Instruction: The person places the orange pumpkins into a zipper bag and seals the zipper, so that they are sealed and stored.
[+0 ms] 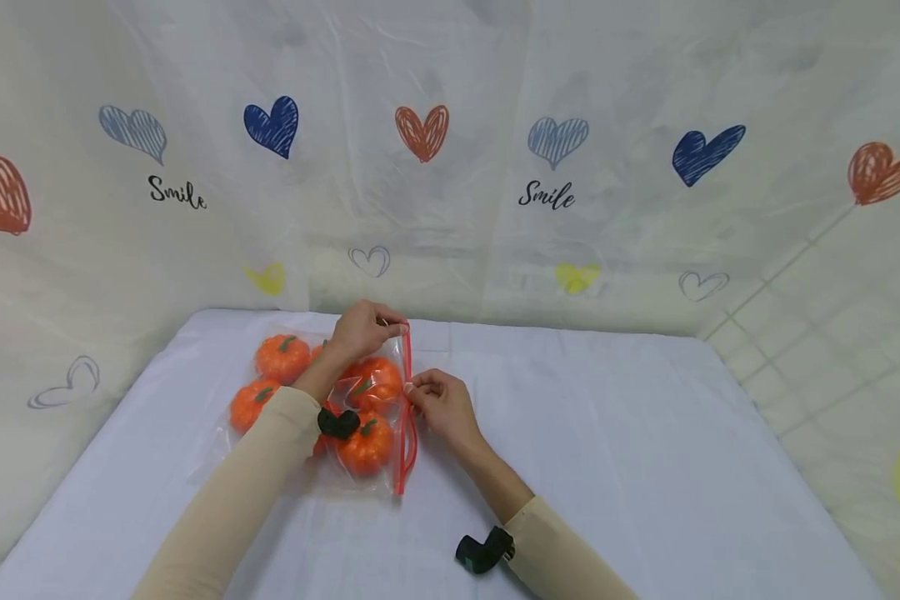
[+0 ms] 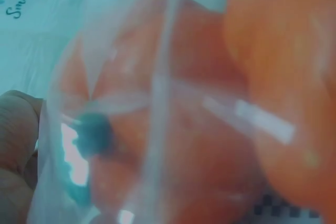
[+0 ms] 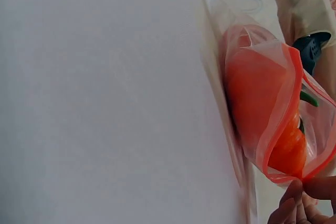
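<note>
A clear zip bag (image 1: pixel 307 482) with a red zip strip (image 1: pixel 400 471) lies on the table, holding several orange toy pumpkins (image 1: pixel 365 444) with green stems. At the far end of the strip, my left hand (image 1: pixel 362 331) pinches the bag's edge; its forearm crosses over the bag and hides part of it. My right hand (image 1: pixel 444 406) pinches the strip near its middle, between thumb and fingers. From there toward the near end the red edges gape apart, as the bag mouth (image 3: pixel 286 114) shows in the right wrist view. Blurred pumpkins (image 2: pixel 173 129) behind plastic fill the left wrist view.
A white cloth covers the table (image 1: pixel 607 450), which extends to the right of the bag. Behind it hangs a pale backdrop (image 1: pixel 465 250) printed with hearts and "Smile". Dark wrist cameras (image 1: pixel 484 551) sit on both wrists.
</note>
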The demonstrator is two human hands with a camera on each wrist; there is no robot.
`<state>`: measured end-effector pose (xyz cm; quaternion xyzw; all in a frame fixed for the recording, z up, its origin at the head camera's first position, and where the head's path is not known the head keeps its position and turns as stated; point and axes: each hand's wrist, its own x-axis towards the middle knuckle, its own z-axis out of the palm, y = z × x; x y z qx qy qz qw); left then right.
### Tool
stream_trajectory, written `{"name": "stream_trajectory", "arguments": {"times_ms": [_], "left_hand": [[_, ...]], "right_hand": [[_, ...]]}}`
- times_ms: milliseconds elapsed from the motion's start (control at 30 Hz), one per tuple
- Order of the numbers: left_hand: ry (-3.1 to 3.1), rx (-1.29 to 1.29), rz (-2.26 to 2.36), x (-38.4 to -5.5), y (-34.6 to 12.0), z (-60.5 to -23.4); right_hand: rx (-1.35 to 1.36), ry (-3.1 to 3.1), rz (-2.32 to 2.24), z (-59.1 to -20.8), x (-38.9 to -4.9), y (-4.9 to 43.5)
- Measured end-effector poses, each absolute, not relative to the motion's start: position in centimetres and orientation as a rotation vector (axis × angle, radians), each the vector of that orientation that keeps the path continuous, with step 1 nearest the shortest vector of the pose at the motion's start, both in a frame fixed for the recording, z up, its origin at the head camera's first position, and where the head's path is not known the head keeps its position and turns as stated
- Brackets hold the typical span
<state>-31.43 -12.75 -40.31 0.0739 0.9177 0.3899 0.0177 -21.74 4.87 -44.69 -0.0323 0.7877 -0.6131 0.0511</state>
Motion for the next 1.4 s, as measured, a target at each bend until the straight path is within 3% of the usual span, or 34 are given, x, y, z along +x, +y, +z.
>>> {"name": "stream_trajectory", "arguments": {"times_ms": [1400], "left_hand": [[2.873, 0.220, 1.244, -32.5, -13.6, -40.5]], "right_hand": [[-0.099, 2.385, -1.738, -44.1, -19.5, 5.4]]}}
